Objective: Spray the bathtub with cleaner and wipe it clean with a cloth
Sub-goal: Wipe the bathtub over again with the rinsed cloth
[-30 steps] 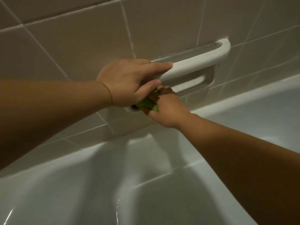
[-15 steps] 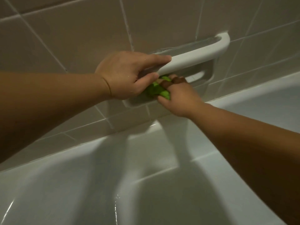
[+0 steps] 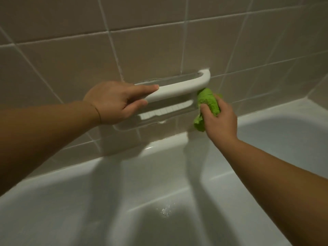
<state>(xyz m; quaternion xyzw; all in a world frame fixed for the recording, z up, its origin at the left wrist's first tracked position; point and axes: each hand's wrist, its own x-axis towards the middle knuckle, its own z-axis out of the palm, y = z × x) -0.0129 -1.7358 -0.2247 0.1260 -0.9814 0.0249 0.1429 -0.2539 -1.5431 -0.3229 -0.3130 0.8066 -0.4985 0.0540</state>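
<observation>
two bare forearms reach in from the lower left and lower right edges of the view, with no sleeve showing on either. the left hand (image 3: 113, 102) and right hand (image 3: 220, 119) are bare, without gloves, rings or a watch. a thin dark line, like a slim band or thread, circles the left wrist (image 3: 98, 112). fingernails are short and unpainted.

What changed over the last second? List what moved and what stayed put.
The right hand, gripping the green cloth, slid rightward along the soap dish recess, from under the left hand to the right end of the white grab bar. The left hand kept its grip on the bar.
</observation>
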